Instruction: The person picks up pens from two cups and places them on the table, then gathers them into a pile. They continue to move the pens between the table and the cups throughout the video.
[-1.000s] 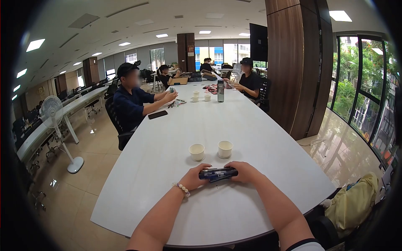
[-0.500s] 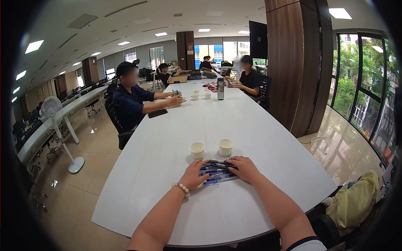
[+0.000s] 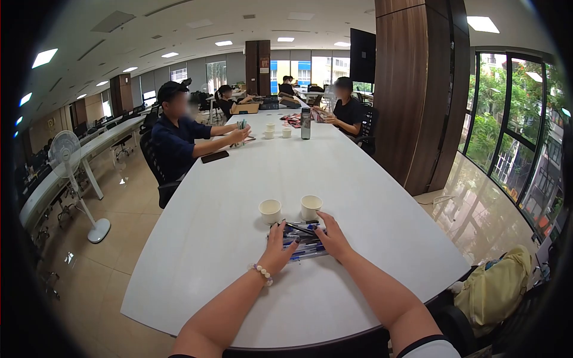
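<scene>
A loose pile of blue and black pens (image 3: 305,248) lies on the white table in front of me. My left hand (image 3: 279,250) is at the pile's left end, with fingers pointing forward and thumb spread over the pens. At the right end, my right hand (image 3: 333,240) has its fingers apart and its thumb against the pens. A dark pen (image 3: 299,228) lies slanted across the top between both hands. Just beyond the pile stand two white paper cups, a left cup (image 3: 270,210) and a right cup (image 3: 311,207), the latter close to my right fingertips.
Across the table (image 3: 239,179), a person in a dark blue shirt (image 3: 179,140) holds pens beside a black phone (image 3: 215,156). Farther off are small paper cups (image 3: 269,132), a bottle (image 3: 305,124) and another seated person (image 3: 346,113). A yellow bag (image 3: 498,286) sits at right.
My fingers have shifted from lying over the pile's ends to a more spread pose around it. A dark pen now slants across the top. The whole view has moved slightly.
</scene>
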{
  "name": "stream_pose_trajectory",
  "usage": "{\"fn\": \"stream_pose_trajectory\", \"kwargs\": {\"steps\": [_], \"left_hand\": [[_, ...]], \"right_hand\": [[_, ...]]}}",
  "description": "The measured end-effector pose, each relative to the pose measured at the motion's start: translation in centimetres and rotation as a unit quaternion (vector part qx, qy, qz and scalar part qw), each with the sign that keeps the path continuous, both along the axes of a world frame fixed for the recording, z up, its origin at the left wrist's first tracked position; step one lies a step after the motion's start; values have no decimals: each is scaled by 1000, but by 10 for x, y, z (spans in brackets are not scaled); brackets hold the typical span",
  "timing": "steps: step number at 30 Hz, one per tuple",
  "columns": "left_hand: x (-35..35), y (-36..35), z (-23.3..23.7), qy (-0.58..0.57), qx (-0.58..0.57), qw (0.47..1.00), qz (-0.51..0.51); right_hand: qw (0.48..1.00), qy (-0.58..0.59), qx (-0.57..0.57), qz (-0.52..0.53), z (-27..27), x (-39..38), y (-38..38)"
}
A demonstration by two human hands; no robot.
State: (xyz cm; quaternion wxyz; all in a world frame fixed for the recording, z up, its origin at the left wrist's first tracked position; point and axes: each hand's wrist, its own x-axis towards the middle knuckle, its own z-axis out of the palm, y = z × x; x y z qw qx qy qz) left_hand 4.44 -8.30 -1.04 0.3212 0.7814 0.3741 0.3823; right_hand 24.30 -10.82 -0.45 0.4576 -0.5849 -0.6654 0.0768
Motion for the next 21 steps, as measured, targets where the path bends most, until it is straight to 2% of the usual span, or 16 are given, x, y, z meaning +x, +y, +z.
{"fn": "stream_pose_trajectory", "kwargs": {"steps": [2, 3, 4, 5, 6, 7, 8, 9, 11, 13, 15, 17, 21], "left_hand": [[-4, 6, -2, 0, 13, 1000, 4], [-8, 8, 0, 2, 28, 1000, 9], [-12, 7, 5, 3, 25, 1000, 9], [-17, 5, 11, 98, 58, 993, 36], [-20, 3, 17, 191, 91, 975, 62], [-24, 3, 21, 191, 91, 975, 62], [-28, 4, 24, 238, 98, 966, 26], [-30, 5, 26, 284, 104, 953, -10], [-29, 6, 27, 297, 106, 949, -19], [-29, 6, 25, 313, 105, 943, -29], [-27, 9, 21, 317, 83, 945, 7], [-26, 10, 18, 305, 89, 948, 22], [-24, 6, 26, 279, 78, 956, 55]], "right_hand": [[997, -17, 69, 23, 4, 6, 2], [997, -16, 66, 23, 4, 10, 2], [998, -39, 38, -23, 3, 16, 1], [996, -62, 10, -70, 3, 18, 0], [996, -61, 9, -70, 2, 17, -2], [991, -114, -3, -69, 3, 17, -4], [983, -168, -14, -68, 5, 16, -6], [983, -169, -13, -68, 9, 11, -11], [933, -353, -70, -28, 19, -7, -19], [925, -369, -95, -16, 23, -10, -19], [916, -381, -123, -5, 24, -9, -18], [944, -290, -156, 25, 21, -1, -12], [951, -271, -133, 61, 23, 1, -12]]}}
